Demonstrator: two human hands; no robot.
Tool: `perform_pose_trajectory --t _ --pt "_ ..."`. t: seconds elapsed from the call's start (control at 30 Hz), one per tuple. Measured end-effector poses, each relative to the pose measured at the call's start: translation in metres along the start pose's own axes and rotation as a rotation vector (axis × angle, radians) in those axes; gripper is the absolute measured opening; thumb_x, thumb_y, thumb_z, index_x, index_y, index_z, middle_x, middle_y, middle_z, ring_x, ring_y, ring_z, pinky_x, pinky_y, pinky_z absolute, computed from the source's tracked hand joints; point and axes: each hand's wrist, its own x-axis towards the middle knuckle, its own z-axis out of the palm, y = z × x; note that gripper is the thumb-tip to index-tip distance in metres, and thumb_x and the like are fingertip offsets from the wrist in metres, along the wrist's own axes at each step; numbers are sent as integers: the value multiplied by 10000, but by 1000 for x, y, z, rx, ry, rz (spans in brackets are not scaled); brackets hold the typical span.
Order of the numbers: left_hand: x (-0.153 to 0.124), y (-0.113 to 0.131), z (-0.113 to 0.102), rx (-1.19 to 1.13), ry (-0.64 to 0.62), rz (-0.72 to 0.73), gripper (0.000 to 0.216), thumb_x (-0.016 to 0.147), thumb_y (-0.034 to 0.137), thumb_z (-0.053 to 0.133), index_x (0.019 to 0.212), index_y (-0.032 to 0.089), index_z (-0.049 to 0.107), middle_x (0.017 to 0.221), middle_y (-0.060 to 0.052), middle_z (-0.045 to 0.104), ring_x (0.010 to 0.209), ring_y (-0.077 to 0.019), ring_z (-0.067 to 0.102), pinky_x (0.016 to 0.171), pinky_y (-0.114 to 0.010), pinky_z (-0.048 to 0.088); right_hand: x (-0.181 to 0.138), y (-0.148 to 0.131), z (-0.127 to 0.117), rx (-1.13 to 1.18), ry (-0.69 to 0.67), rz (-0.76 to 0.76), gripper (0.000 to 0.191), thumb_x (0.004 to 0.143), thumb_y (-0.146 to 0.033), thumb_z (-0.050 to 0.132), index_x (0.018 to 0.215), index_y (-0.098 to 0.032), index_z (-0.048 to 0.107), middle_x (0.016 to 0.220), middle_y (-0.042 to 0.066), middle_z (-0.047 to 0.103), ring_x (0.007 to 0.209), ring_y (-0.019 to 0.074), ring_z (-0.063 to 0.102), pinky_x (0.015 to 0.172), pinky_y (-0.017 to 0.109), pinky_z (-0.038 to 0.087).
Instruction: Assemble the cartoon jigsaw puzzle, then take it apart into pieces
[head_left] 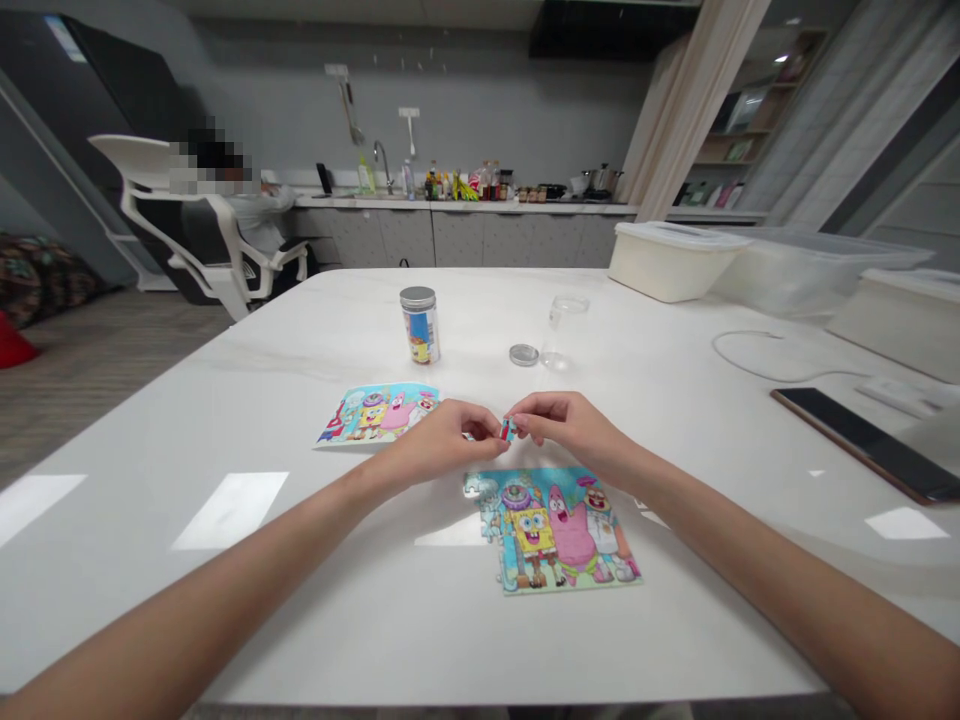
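A small red and blue jigsaw puzzle piece point(507, 430) is pinched between the fingertips of my left hand point(459, 432) and my right hand point(566, 425), which meet above the table. Both hands are closed, and their fingers partly cover the piece. Just below them lies a partly assembled cartoon puzzle point(559, 530) with a ragged left edge. Left of my left hand rests a printed picture sheet point(379, 412) showing the same cartoon figures, its right part tucked behind the hand. Some pieces near my right wrist are mostly hidden by the arm.
Behind stand a lidded jar with a cartoon label point(420, 328), a clear jar point(564, 335) and a loose metal lid point(523, 355). To the right are a phone point(870, 440), a white cable point(780, 378) and lidded bins point(671, 262). A person sits in a white chair point(225, 235) beyond the table.
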Motion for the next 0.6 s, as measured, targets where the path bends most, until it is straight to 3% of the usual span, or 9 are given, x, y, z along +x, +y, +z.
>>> perform_pose_trajectory --t 0.33,0.6 --pt "1 2 -9 -27 -65 -21 140 660 269 687 753 165 679 678 2 652 595 -108 527 573 -240 416 1 -1 1 3 40 -44 170 704 -282 724 823 -201 634 711 2 660 684 136 610 684 310 466" --pt "0 9 -10 -29 -30 -68 118 762 260 626 781 171 701 714 -10 685 630 -116 573 564 -232 424 -1 -4 3 -21 20 -33 185 696 -289 724 818 -199 618 703 1 655 666 130 603 670 309 467"
